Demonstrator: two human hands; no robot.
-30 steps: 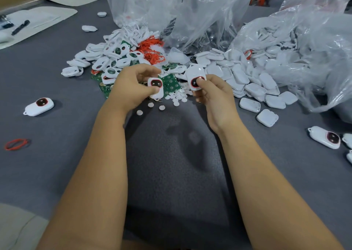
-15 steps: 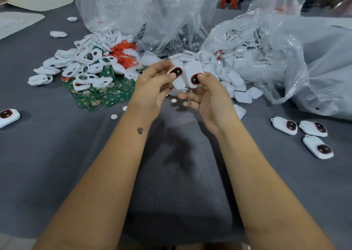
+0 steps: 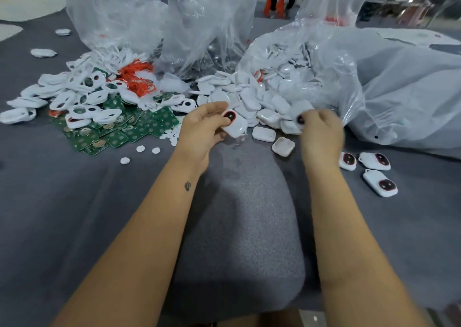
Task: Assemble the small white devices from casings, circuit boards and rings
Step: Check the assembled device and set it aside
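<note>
1. My left hand [image 3: 199, 129] has its fingers curled round a finished small white plastic device with a dark red-ringed round window [image 3: 233, 124], held just above the grey felt table [image 3: 99, 214] in front of the pile of plain white casing halves [image 3: 249, 99].
2. My right hand [image 3: 320, 132] is motion-blurred. A dark window shows at its fingertips [image 3: 303, 119], so I judge it pinches a second white device, but how tightly the fingers close I cannot tell.
3. I read this step as setting finished units aside, and the natural place is beside the three finished white devices [image 3: 374, 169] lying on the felt just right of my right wrist.
4. To do it well, I would lay each unit window-up, near those three yet not stacked on them, so that I can count and check them.
5. I would keep it well apart from the loose casings and the open white casing half [image 3: 283, 146], to avoid mixing done with undone.
6. For the next build, the green rectangular circuit boards [image 3: 117, 132], the white windowed top casings [image 3: 74, 97] and the tangled orange rings [image 3: 137, 77] lie to my left.
</note>
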